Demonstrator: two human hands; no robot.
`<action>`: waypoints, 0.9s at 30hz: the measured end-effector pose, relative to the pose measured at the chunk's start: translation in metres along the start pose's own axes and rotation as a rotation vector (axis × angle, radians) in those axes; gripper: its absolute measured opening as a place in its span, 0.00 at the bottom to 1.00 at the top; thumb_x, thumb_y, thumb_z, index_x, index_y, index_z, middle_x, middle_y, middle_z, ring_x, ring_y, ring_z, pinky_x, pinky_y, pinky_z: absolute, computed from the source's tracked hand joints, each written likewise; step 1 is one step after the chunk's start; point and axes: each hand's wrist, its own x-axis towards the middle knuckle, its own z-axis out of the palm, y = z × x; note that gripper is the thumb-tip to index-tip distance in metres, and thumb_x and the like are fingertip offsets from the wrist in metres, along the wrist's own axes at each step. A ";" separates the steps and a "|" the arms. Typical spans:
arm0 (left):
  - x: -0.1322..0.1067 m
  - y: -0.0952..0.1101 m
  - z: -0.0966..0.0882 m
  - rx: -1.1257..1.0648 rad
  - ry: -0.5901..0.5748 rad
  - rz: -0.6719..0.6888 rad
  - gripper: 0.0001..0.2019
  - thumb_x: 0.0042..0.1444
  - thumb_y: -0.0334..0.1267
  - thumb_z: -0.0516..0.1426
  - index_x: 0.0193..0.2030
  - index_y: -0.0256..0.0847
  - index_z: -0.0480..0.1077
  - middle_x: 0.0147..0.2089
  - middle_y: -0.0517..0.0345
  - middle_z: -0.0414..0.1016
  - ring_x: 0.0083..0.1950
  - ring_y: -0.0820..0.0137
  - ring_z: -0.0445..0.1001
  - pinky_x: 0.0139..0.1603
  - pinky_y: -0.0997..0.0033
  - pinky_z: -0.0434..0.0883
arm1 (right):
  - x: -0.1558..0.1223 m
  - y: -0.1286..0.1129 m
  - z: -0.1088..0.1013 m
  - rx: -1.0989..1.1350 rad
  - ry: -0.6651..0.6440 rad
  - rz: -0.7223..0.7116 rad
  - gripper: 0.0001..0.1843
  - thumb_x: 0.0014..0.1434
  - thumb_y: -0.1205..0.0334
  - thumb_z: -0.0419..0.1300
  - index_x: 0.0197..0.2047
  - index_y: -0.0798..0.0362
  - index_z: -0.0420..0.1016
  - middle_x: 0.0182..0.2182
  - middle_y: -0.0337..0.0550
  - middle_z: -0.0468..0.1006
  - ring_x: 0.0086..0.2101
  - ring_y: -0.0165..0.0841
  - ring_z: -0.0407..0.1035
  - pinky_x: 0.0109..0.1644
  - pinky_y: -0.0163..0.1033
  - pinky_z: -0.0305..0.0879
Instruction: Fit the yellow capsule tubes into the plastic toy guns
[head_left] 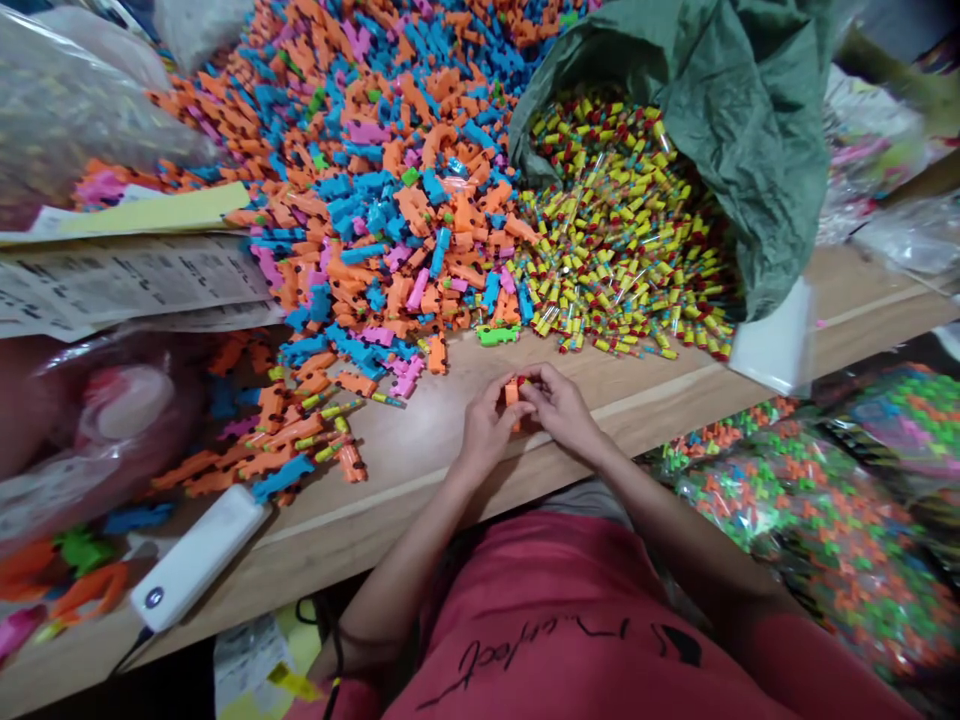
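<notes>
Both my hands meet over the wooden table's (420,470) front edge, fingers pinched together on a small orange plastic toy piece (512,392). My left hand (484,432) grips it from the left and my right hand (559,410) from the right. Just beyond them lies a single green toy piece (498,335). A huge heap of orange, blue and pink toy pieces (390,190) covers the table behind. To its right, a pile of small yellow and red capsule parts (622,250) spills out of a green bag (720,110).
A white power bank (196,555) lies at the table's front left. Printed paper sheets (127,280) and clear plastic bags (82,430) sit at the left. Bags of packed coloured pieces (810,500) stand below the table at right. A white box (776,345) rests by the green bag.
</notes>
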 end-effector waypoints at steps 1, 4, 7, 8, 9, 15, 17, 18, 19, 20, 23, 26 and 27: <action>-0.003 0.002 0.001 0.013 -0.016 0.017 0.23 0.66 0.49 0.61 0.64 0.42 0.73 0.57 0.47 0.78 0.56 0.60 0.77 0.60 0.59 0.74 | -0.001 -0.001 -0.003 -0.008 0.001 0.001 0.12 0.70 0.52 0.59 0.51 0.49 0.74 0.45 0.44 0.81 0.43 0.37 0.75 0.49 0.41 0.72; -0.007 0.005 -0.003 0.076 -0.064 0.086 0.23 0.70 0.46 0.58 0.68 0.43 0.71 0.58 0.46 0.76 0.59 0.61 0.75 0.62 0.59 0.73 | -0.003 -0.006 -0.012 -0.002 -0.028 0.005 0.14 0.70 0.53 0.59 0.52 0.50 0.75 0.45 0.45 0.81 0.43 0.37 0.75 0.48 0.41 0.72; -0.009 0.004 -0.010 0.136 -0.039 0.101 0.22 0.71 0.45 0.55 0.68 0.42 0.70 0.56 0.46 0.77 0.57 0.61 0.77 0.60 0.60 0.75 | -0.006 -0.011 -0.016 0.009 -0.090 0.025 0.16 0.70 0.54 0.57 0.54 0.52 0.77 0.45 0.46 0.81 0.42 0.36 0.75 0.47 0.41 0.72; -0.009 0.003 -0.012 0.149 -0.016 0.097 0.21 0.71 0.45 0.56 0.67 0.42 0.71 0.56 0.47 0.78 0.56 0.62 0.77 0.59 0.61 0.75 | -0.007 -0.012 -0.016 0.009 -0.103 0.033 0.17 0.70 0.54 0.57 0.55 0.52 0.77 0.45 0.46 0.81 0.41 0.36 0.75 0.46 0.41 0.72; -0.009 0.003 -0.014 0.160 0.006 0.095 0.19 0.71 0.44 0.56 0.65 0.41 0.72 0.55 0.47 0.79 0.55 0.62 0.78 0.58 0.61 0.75 | -0.008 -0.013 -0.016 0.009 -0.111 0.042 0.18 0.70 0.54 0.57 0.56 0.52 0.78 0.45 0.46 0.82 0.41 0.36 0.75 0.46 0.41 0.72; -0.009 0.006 -0.022 0.290 0.013 0.228 0.13 0.71 0.42 0.56 0.57 0.42 0.76 0.50 0.50 0.83 0.50 0.63 0.79 0.53 0.61 0.76 | -0.010 -0.021 -0.013 0.047 -0.137 0.088 0.20 0.66 0.52 0.60 0.56 0.53 0.80 0.42 0.46 0.82 0.39 0.36 0.74 0.44 0.40 0.71; -0.008 0.006 -0.024 0.333 -0.010 0.286 0.13 0.71 0.39 0.55 0.56 0.42 0.77 0.49 0.50 0.83 0.50 0.62 0.78 0.52 0.60 0.75 | -0.011 -0.025 -0.014 0.047 -0.159 0.104 0.21 0.65 0.52 0.61 0.55 0.55 0.81 0.41 0.46 0.82 0.38 0.36 0.73 0.43 0.40 0.71; -0.007 0.006 -0.025 0.352 -0.022 0.309 0.13 0.71 0.36 0.54 0.56 0.42 0.77 0.50 0.50 0.83 0.50 0.62 0.77 0.53 0.59 0.75 | -0.011 -0.028 -0.015 0.047 -0.172 0.112 0.21 0.64 0.53 0.61 0.55 0.56 0.81 0.39 0.45 0.82 0.37 0.35 0.73 0.43 0.40 0.70; -0.007 0.006 -0.026 0.370 -0.035 0.329 0.14 0.70 0.34 0.54 0.56 0.41 0.77 0.50 0.49 0.82 0.51 0.62 0.77 0.53 0.58 0.75 | -0.010 -0.030 -0.016 0.049 -0.185 0.121 0.20 0.64 0.53 0.61 0.54 0.56 0.81 0.38 0.44 0.81 0.36 0.34 0.72 0.42 0.39 0.69; -0.006 0.006 -0.027 0.389 -0.050 0.347 0.14 0.70 0.32 0.53 0.57 0.41 0.77 0.51 0.49 0.82 0.51 0.61 0.77 0.54 0.57 0.74 | -0.010 -0.031 -0.017 0.053 -0.198 0.131 0.20 0.64 0.54 0.61 0.53 0.56 0.82 0.37 0.43 0.81 0.34 0.34 0.71 0.41 0.39 0.69; -0.007 0.005 -0.030 0.441 -0.113 0.376 0.16 0.68 0.31 0.53 0.58 0.41 0.77 0.52 0.48 0.82 0.53 0.59 0.76 0.56 0.56 0.73 | -0.009 -0.032 -0.019 0.067 -0.234 0.162 0.16 0.63 0.56 0.60 0.48 0.55 0.82 0.33 0.40 0.79 0.31 0.32 0.69 0.39 0.38 0.67; -0.009 0.006 -0.031 0.475 -0.187 0.367 0.18 0.67 0.32 0.53 0.60 0.42 0.76 0.54 0.46 0.82 0.56 0.57 0.76 0.58 0.54 0.72 | -0.007 -0.027 -0.018 0.015 -0.248 0.146 0.13 0.63 0.59 0.58 0.45 0.53 0.82 0.32 0.40 0.80 0.32 0.34 0.69 0.40 0.39 0.67; -0.011 0.007 -0.031 0.483 -0.203 0.356 0.18 0.67 0.32 0.53 0.60 0.42 0.76 0.55 0.46 0.82 0.56 0.57 0.76 0.59 0.53 0.72 | -0.007 -0.025 -0.017 -0.028 -0.238 0.117 0.12 0.63 0.60 0.57 0.44 0.52 0.81 0.34 0.41 0.80 0.34 0.35 0.71 0.42 0.40 0.68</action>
